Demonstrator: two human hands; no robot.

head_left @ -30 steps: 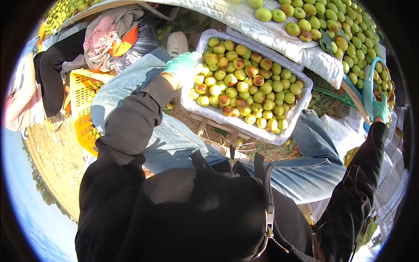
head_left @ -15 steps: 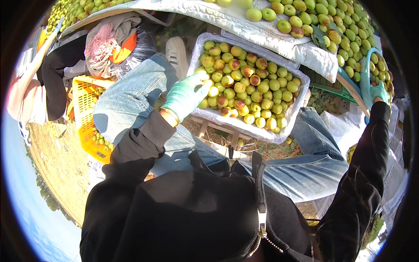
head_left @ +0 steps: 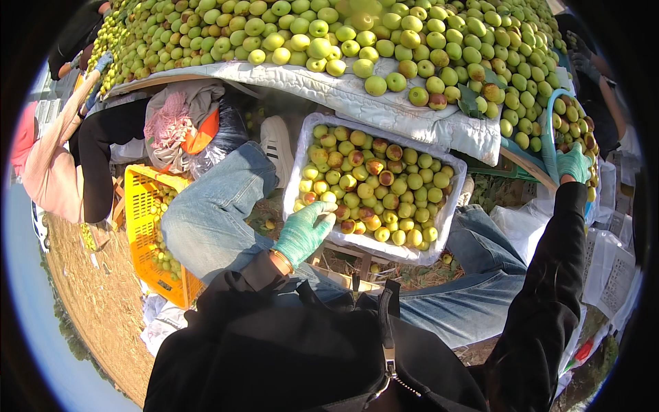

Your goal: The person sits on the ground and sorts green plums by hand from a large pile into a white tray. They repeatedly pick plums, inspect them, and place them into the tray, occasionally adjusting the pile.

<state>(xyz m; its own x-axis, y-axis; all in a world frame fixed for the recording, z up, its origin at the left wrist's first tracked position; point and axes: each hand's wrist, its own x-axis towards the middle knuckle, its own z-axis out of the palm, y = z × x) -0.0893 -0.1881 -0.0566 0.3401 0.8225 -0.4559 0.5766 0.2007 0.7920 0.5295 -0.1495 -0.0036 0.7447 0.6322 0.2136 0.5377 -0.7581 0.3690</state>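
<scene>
A white-lined crate (head_left: 439, 255) full of green and reddish-brown jujubes (head_left: 384, 180) stands between my knees. My left hand (head_left: 304, 233), in a mint-green glove, hovers by the crate's near left corner. Its thumb and forefinger are apart, and no fruit shows between them. Far to the right, my right hand (head_left: 572, 165), in a matching glove, is at a light blue basket (head_left: 551, 137) that holds more jujubes. Its fingertips are hard to make out against the basket and fruit, so I cannot tell whether they hold anything.
Beyond the crate, a large heap of jujubes (head_left: 274, 41) covers a table edged with a white quilted cloth (head_left: 405, 110). At left stands a yellow crate (head_left: 142, 233) with fruit, near bundled cloth and bags (head_left: 180, 130). Another person's arm (head_left: 65, 123) reaches toward the heap.
The view has tilted up, showing more of the heap. My left hand has drawn back slightly from the fruit toward the crate's near left corner. My right hand stays at the blue basket.
</scene>
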